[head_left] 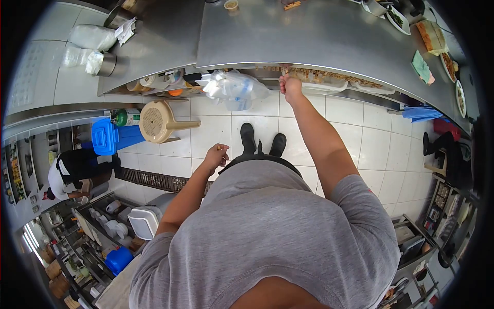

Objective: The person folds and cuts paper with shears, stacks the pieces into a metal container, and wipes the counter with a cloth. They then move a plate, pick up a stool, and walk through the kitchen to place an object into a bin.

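My right hand reaches forward to the front edge of the steel counter. Its fingers are closed on a small brownish piece, too small to name. Beside it, under the counter edge, a row of small brown pieces lies over white trays. Near my waist, my left hand is raised with its fingers curled in. A small orange-yellow bit shows at those fingers, but I cannot make out what it is. A clear plastic bag hangs from the shelf to the left of my right hand.
A beige plastic stool and a blue bin stand at the left. Further left, a person bends over. A small cup sits on the counter. Another person's dark-clothed legs show at the right. A floor grate runs behind me.
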